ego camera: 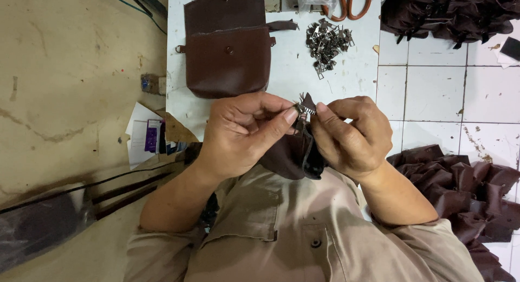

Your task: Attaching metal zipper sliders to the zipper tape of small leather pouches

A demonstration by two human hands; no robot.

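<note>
My left hand (241, 131) pinches a small metal zipper slider (299, 107) between thumb and forefinger. My right hand (352, 135) grips the end of a dark brown zipper tape (307, 102) on a brown leather piece (292, 155) bunched between both hands. The slider sits right at the tip of the tape. Both hands are held close above my lap, at the near edge of the white table (352, 76).
A finished brown leather pouch (227, 49) lies at the table's far left. A pile of metal sliders (326, 43) sits beyond my hands, orange-handled scissors (349, 5) behind it. Heaps of brown pieces lie at top right (449, 11) and lower right (471, 190).
</note>
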